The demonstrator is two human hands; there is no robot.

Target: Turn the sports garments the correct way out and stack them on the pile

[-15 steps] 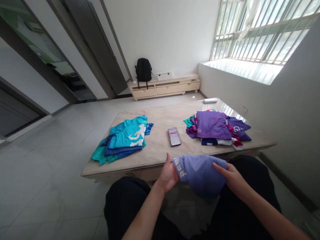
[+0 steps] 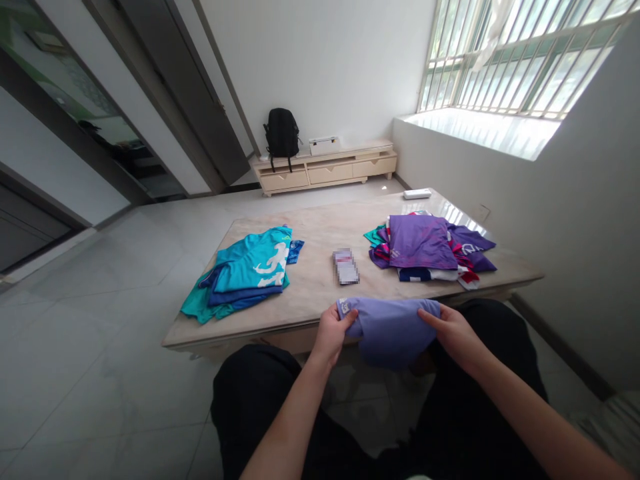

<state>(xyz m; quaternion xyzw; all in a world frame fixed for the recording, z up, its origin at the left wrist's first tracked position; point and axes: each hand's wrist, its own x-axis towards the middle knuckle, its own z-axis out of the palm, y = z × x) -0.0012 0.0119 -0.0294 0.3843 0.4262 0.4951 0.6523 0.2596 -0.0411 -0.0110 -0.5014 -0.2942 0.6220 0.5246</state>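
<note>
I hold a folded lavender shirt over the near edge of the low marble table. My left hand grips its left end, where white lettering shows. My right hand grips its right end. A phone lies on the table just beyond the shirt. A stack of teal and blue shirts lies on the table's left side. On the right side is a pile of purple and striped shirts.
A white remote sits at the table's far right corner. Beyond it, a low wooden cabinet stands against the wall with a black backpack and a white box on it. A wall runs close along the right.
Both hands have raised the lavender shirt toward the table edge. My left hand has closed around its left end, and my right hand now grips the right end.
</note>
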